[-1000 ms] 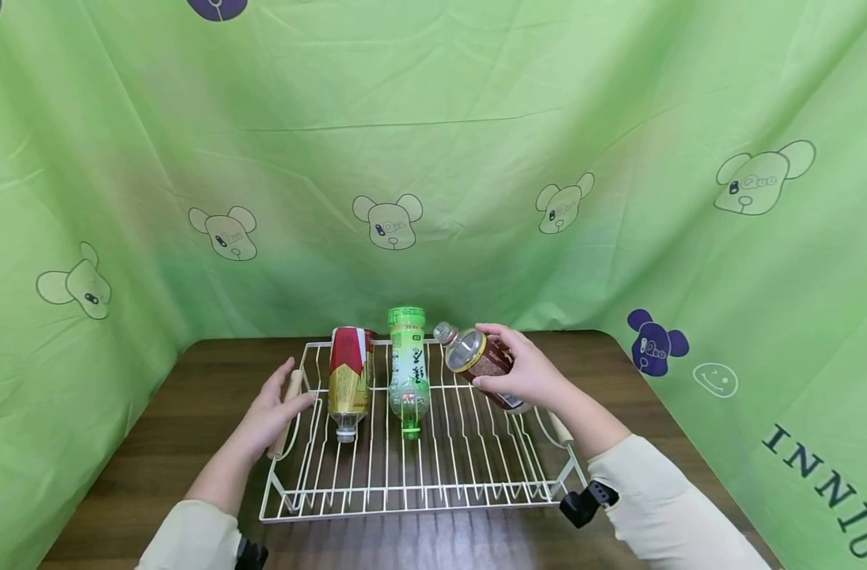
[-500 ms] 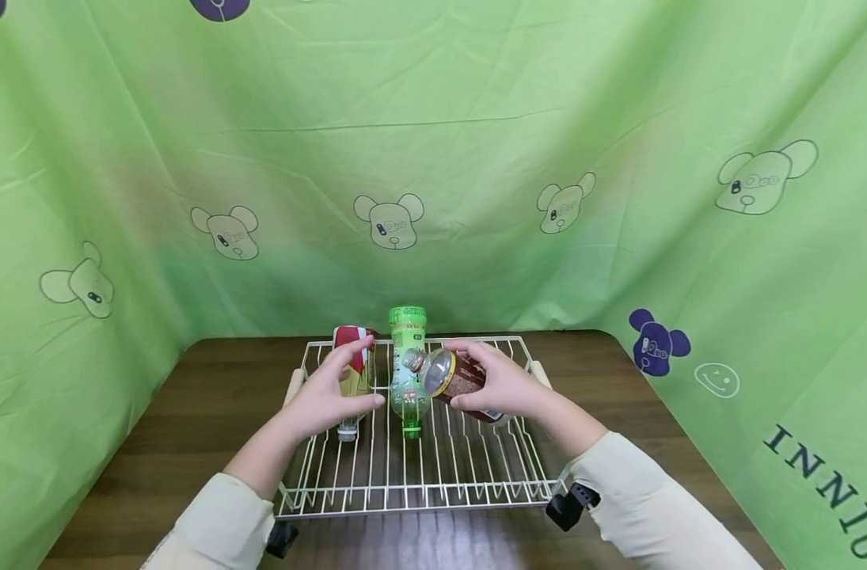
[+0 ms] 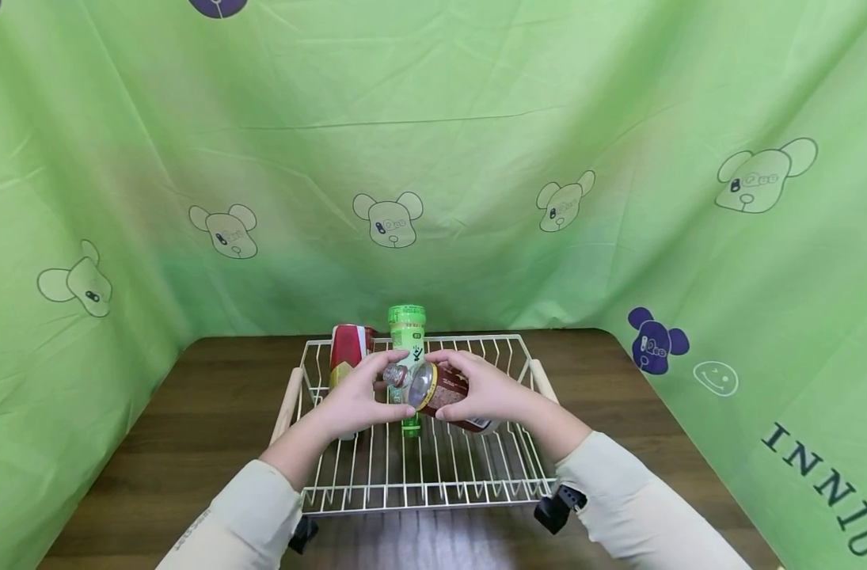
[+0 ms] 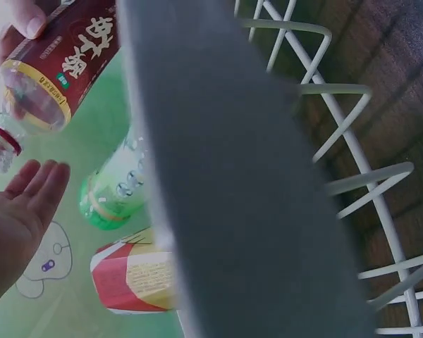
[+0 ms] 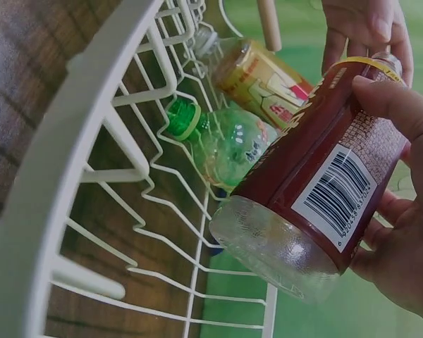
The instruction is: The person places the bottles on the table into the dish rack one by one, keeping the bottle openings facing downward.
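My right hand grips a clear plastic bottle with a dark red label, tilted above the rack with its neck toward the left. My left hand is right at the bottle's neck, its fingers and thumb spread on either side. In the left wrist view, the left fingers look straight beside the neck with its red ring. Behind the hands, a green bottle lies neck-down on the rack. Left of it lies a bottle with a red and yellow label, partly hidden by my left hand.
The white wire rack stands on a dark wood table. It has wooden side handles, the left handle and the right handle. A green printed curtain closes off the back and sides.
My right hand has carried the red-labelled bottle leftward and slightly down, in front of the green bottle. My left hand has left the rack's left handle and moved right to the bottle's neck.
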A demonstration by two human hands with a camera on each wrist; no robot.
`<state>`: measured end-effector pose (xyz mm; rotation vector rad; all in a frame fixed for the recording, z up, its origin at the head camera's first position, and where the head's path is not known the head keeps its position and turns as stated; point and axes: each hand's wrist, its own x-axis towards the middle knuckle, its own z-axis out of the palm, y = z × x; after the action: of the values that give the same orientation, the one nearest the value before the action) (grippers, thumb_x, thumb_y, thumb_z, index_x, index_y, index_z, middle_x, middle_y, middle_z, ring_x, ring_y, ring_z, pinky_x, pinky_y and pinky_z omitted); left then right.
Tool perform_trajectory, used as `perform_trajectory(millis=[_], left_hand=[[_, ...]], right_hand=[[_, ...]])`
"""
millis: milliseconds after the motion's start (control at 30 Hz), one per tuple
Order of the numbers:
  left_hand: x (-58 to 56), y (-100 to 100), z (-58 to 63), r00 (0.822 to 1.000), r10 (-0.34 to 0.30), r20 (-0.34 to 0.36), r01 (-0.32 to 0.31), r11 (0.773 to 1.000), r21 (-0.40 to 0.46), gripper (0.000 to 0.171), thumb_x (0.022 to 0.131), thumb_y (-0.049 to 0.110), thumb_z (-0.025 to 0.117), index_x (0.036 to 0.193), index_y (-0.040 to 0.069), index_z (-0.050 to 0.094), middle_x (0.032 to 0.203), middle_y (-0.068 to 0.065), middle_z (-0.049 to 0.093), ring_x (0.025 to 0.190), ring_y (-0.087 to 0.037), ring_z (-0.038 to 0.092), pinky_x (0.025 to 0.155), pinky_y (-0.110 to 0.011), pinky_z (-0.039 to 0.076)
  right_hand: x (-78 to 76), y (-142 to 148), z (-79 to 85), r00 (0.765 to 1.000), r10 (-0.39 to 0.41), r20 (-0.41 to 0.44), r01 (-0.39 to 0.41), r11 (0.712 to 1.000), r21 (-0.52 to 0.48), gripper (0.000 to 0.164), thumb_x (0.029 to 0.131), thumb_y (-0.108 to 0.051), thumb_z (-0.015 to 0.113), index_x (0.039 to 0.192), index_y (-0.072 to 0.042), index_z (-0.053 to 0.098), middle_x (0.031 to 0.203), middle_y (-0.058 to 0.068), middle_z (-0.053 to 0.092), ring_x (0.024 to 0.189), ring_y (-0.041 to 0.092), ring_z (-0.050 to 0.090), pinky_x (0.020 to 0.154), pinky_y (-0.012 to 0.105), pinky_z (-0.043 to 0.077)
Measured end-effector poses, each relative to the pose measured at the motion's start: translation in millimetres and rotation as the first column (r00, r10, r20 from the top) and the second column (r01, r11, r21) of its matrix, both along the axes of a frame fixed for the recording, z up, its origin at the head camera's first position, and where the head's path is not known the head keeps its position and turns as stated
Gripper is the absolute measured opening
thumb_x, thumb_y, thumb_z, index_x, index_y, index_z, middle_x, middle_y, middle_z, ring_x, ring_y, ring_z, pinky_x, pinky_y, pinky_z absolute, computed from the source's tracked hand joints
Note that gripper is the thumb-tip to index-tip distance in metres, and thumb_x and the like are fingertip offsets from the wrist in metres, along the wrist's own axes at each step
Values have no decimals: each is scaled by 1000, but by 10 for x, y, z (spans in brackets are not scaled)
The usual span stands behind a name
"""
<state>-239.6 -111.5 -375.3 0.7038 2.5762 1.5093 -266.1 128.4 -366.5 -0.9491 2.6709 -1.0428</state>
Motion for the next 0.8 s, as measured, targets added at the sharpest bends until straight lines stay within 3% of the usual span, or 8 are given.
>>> perform_trajectory(millis=[167,300,533,800], left_hand=[[-6,32,-1,997,54,-56,-58,995,-82,78,73,22,86,142,12,49,143,-11,50,124,-29,52,103,-50,46],[-1,45,-20,997,62,-47,-67,992,-103,75,73,25,86,139,13,52,141,-9,53,125,-28,53,103,-50,46],[15,46,-46,999,50,-10,-51,996,-76,71,72,24,86,135,14,54,123,-7,65,109,-25,63,92,-44,52],[24,54,-101,998,52,25,-51,997,-66,67,71,24,88,128,13,54,110,-9,68,93,-20,66,77,-31,56]], right_hand=[[26,-36,5,1000,11,9,-12,999,38,79,68,-25,82,140,-18,48,123,11,59,107,24,56,81,32,52],[57,-63,26,999,12,35,-13,998,53,80,68,-27,82,140,-21,48,124,10,59,107,24,55,80,32,52],[62,-91,43,999,32,22,-34,997,69,79,68,-26,82,139,-21,49,121,9,60,102,21,55,78,30,51],[56,-98,31,997,51,56,-54,997,60,80,68,-25,82,140,-19,48,119,9,60,95,17,57,74,28,52]])
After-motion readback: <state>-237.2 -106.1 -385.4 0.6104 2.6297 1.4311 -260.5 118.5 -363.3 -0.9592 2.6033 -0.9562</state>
